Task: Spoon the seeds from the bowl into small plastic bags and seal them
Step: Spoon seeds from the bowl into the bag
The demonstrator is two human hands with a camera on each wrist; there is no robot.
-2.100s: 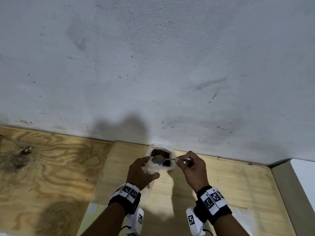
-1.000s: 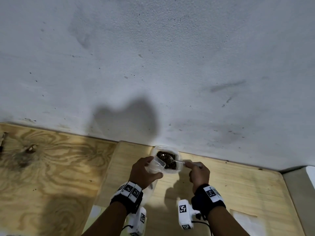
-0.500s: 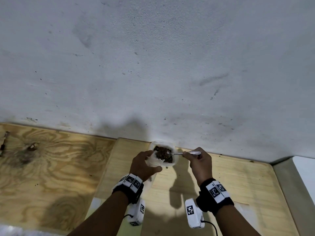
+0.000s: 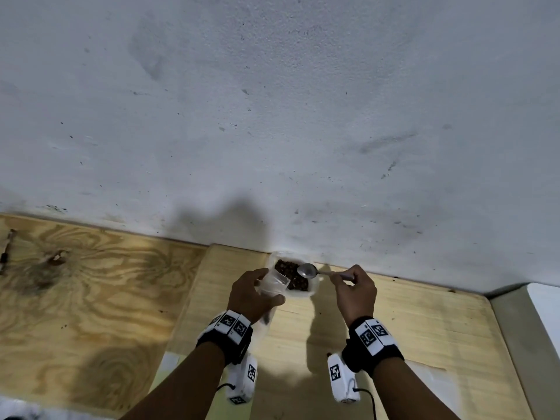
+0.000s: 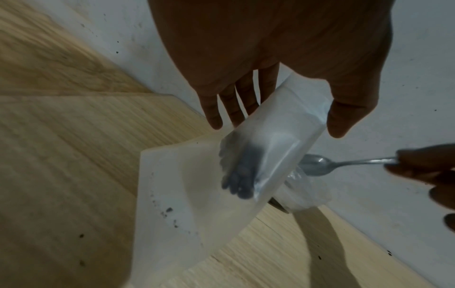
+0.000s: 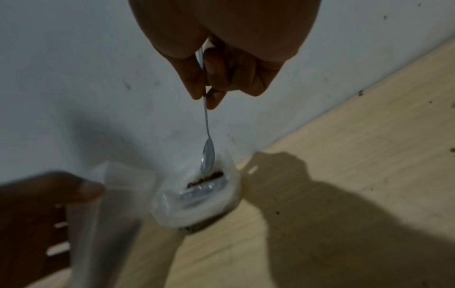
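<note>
A clear bowl (image 4: 314, 291) of dark brown seeds (image 4: 295, 281) stands against the wall at the back of a light wooden board. My left hand (image 4: 249, 294) grips a small clear plastic bag (image 4: 272, 283), mouth up, just left of the bowl. A few dark seeds (image 5: 240, 180) lie inside that bag (image 5: 273, 144). My right hand (image 4: 354, 287) pinches the handle of a metal spoon (image 4: 307, 270). The spoon's (image 6: 208, 155) scoop hangs empty just over the seeds in the bowl (image 6: 197, 196).
The white wall (image 4: 272, 116) rises right behind the bowl. A larger white plastic sheet (image 5: 177, 204) with dark specks lies under my left hand. The board (image 4: 424, 322) sits on a darker plywood top (image 4: 91, 298). A grey ledge (image 4: 521, 334) borders the right side.
The spoon has come away from the bag's mouth and now hangs empty over the seeds near the bowl's right side. My left hand still holds the bag beside the bowl.
</note>
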